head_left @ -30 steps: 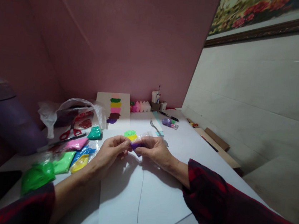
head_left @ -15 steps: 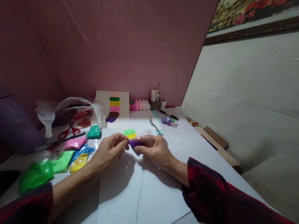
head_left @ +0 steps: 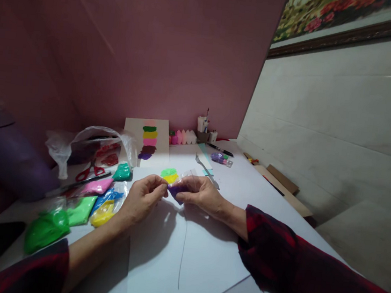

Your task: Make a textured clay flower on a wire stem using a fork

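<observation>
Above a white paper sheet (head_left: 157, 264), both hands hold a small clear bag of purple modelling clay (head_left: 177, 192). My right hand (head_left: 204, 195) has it between thumb and fingers, with the clear plastic sticking up behind the knuckles. The fingertips of my left hand (head_left: 147, 196) are pinched at the purple clay's left corner. Just beyond the fingers, green clay (head_left: 169, 171) and yellow clay (head_left: 170, 179) lie on the sheet, partly hidden. A thin dark line (head_left: 182, 253) runs down the paper below my hands.
Bagged clay in several colours, including pink (head_left: 98, 186) and dark green (head_left: 47, 232), lies at left by red scissors (head_left: 90, 172). Behind are a colour-swatch card (head_left: 133, 134), a fork (head_left: 207, 169), a pen (head_left: 220, 150) and another purple packet (head_left: 219, 158). A large purple bottle (head_left: 7, 158) stands far left.
Almost nothing differs. Both hands keep their grip on the purple clay bag, with only a slight shift of the right fingers.
</observation>
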Motion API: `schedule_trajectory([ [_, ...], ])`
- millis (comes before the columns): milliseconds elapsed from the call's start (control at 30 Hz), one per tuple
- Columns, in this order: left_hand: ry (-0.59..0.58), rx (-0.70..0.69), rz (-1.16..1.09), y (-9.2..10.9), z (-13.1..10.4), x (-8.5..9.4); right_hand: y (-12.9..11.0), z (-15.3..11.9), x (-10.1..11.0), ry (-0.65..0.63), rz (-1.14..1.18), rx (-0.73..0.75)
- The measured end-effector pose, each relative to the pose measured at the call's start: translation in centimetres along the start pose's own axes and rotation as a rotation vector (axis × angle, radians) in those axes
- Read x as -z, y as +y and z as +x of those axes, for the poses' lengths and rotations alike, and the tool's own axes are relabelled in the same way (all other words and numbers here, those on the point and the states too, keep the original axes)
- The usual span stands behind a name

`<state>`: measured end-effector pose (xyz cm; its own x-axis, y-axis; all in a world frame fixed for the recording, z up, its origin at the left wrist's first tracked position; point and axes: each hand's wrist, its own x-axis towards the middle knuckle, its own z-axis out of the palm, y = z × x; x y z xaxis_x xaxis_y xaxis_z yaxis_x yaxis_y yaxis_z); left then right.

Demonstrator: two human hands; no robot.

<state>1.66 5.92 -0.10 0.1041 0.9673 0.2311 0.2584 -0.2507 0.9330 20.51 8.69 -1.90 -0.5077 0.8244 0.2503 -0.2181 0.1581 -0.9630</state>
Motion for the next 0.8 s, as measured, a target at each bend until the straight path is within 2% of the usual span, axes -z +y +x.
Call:
schedule_trajectory([
  [233,0.0,0.022,-0.021,0.57,0.05,0.13,0.13,-0.14,-0.04,0.041,-0.003,0.041],
  [467,-0.021,0.046,-0.036,0.57,-0.1,0.18,-0.16,-0.2,0.13,0.007,-0.021,-0.067],
  [600,-0.034,0.063,-0.063,0.58,-0.16,0.32,-0.3,-0.19,0.06,-0.012,0.0,-0.01],
  [800,-0.131,0.052,-0.13,0.46,-0.09,0.28,-0.05,-0.28,-0.49,-0.058,0.015,-0.018],
])
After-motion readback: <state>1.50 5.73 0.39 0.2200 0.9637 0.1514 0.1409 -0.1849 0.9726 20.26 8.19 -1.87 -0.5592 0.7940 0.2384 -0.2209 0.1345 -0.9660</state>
